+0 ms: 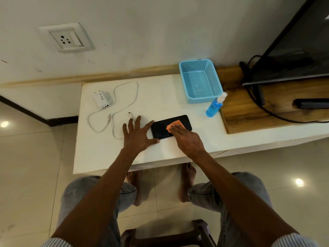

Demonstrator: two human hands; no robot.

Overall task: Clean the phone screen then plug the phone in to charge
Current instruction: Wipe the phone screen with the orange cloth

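A black phone (162,128) lies flat, screen up, on the white table (160,97). My right hand (187,138) presses a small orange cloth (173,125) onto the screen's right half. My left hand (137,132) is spread flat with fingers apart, its thumb and forefinger bracing the phone's left end. A white charger adapter (103,100) lies at the table's left, and its white cable (122,97) loops across the top with both plug ends lying free. A wall socket (66,39) is on the wall above left.
A light blue empty basket (201,81) stands at the back right, with a spray bottle of blue liquid (214,106) beside it. Further right are a wooden board (249,111), a TV (293,50), black cables and a dark remote (311,103). A brown stool (169,236) is beneath me.
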